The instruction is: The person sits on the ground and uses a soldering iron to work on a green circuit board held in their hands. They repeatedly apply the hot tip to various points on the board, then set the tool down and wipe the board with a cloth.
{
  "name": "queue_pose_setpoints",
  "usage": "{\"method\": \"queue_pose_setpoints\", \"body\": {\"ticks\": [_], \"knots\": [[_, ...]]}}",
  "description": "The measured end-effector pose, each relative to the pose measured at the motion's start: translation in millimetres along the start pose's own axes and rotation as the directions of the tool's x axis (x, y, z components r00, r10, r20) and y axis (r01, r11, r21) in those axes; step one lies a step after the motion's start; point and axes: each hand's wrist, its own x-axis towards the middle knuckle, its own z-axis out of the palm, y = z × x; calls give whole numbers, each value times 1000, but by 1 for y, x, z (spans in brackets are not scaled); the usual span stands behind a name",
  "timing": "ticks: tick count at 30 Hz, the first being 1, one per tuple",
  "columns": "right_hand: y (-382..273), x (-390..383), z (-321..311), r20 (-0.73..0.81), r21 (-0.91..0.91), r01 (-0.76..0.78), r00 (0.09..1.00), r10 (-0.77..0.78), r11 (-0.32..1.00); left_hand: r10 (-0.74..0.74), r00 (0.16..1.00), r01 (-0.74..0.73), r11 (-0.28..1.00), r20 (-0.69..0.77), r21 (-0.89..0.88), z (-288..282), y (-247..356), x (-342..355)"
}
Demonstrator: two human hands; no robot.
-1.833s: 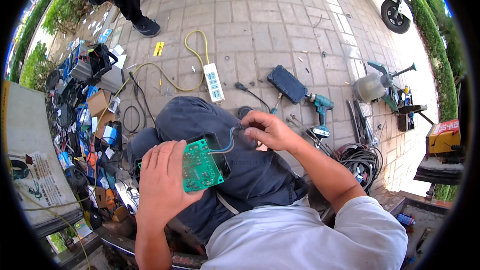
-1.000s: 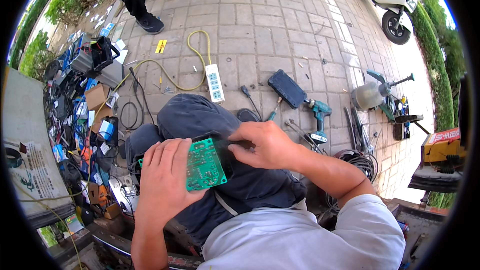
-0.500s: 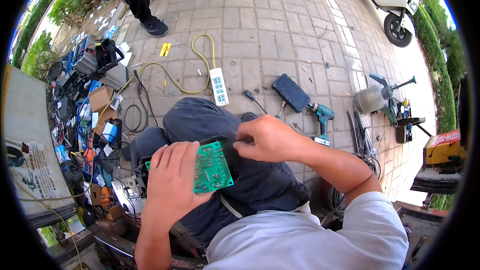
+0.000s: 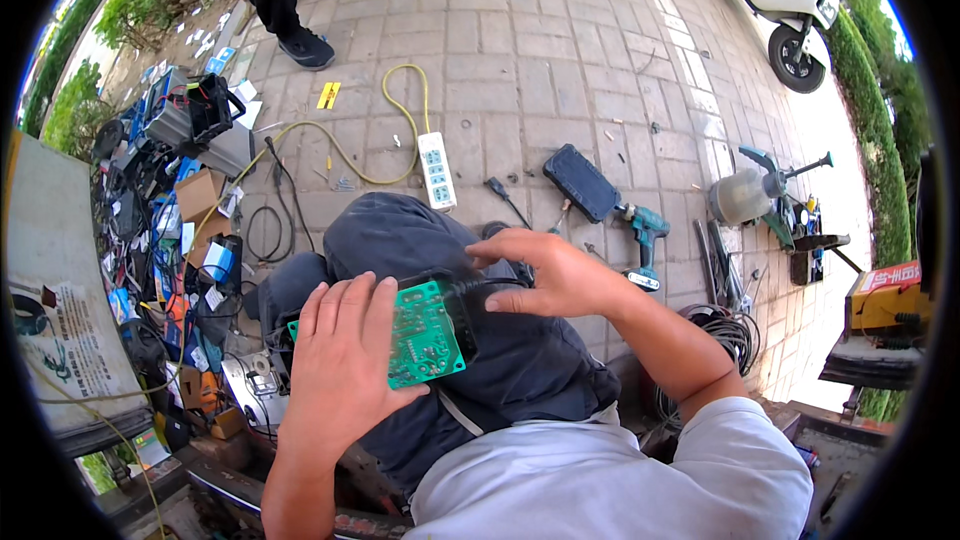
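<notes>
A green circuit board sits in a black casing on my lap, its soldered side facing up. My left hand lies across the board's left part and grips it with the casing, hiding much of both. At the far right corner of the casing a black cable sticks out toward my right hand. The thumb and fingers of that hand are spread on either side of the cable, and I see no grip on it.
Beyond my knees lie a white power strip with a yellow cord, a black case and a teal cordless drill. A pump sprayer stands to the right. Electronic scrap is heaped at left. Another person's shoe is at the far left.
My right hand's closed fingers have opened and spread apart, and the black cable now shows between them. My left hand and the board have hardly moved.
</notes>
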Motion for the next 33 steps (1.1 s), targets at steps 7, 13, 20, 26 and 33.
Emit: {"method": "queue_pose_setpoints", "body": {"ticks": [7,13,20,26,33], "knots": [[-6,-5,8,-85,17,74,994,-72,997,-4,994,4,1000,-106,4,10,-1,2],[-2,8,2,-120,-8,52,991,-53,999,-61,995,64,997,-76,35,7,5,9],[8,20,11,-78,178,-4,997,18,984,-69,997,70,997,-43,24,8,3,7],[16,18,19,-172,145,112,981,-86,983,-63,997,64,998,-45,19,10,2,7],[6,18,9,-133,106,51,990,-37,993,-67,997,68,997,-43,25,9,2,9]]}}
